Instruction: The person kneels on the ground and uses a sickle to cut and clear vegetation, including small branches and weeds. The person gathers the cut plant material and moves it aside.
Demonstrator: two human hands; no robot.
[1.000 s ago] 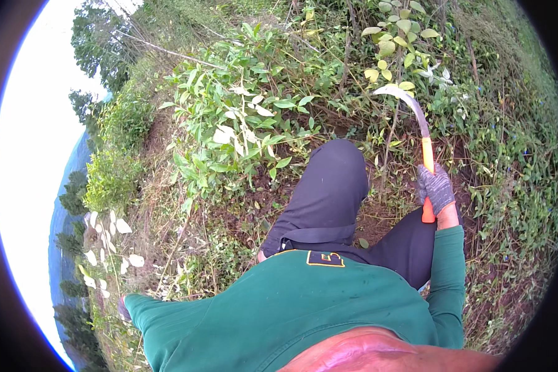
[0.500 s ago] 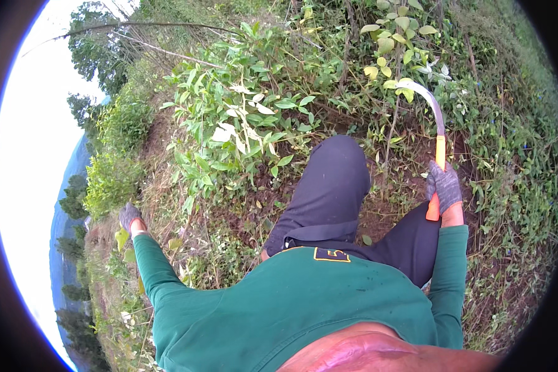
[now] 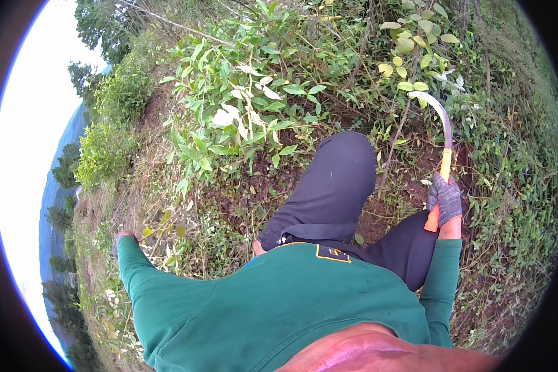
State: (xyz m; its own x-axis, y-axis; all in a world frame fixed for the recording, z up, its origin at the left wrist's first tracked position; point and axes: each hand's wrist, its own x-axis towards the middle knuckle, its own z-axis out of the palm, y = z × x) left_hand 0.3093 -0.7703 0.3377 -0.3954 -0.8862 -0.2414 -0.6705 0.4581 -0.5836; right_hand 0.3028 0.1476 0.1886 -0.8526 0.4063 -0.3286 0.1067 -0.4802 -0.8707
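In my right hand (image 3: 445,197), gloved in dark grey, is a sickle (image 3: 445,124) with an orange handle. The fingers wrap round the handle, and its lower end sticks out below them. Its curved blade points up and bends left, the tip beside yellowish leaves (image 3: 410,85) of an upright plant. My left hand (image 3: 117,240) is stretched out to the far left, low by dry grass and weeds. Mostly hidden behind the green sleeve, only a sliver of its glove and wrist shows, so its fingers cannot be made out.
A leafy green bush (image 3: 254,99) with some withered pale leaves stands ahead of my bent knee (image 3: 341,167). Brown soil with low weeds (image 3: 384,217) lies around my legs. Creeping vines (image 3: 514,204) cover the slope at right. Shrubs (image 3: 105,155) and distant hills are at left.
My left hand has swung lower and farther out left, and its glove is now mostly behind the sleeve. The sickle has shifted slightly right and down in view, still in my right hand.
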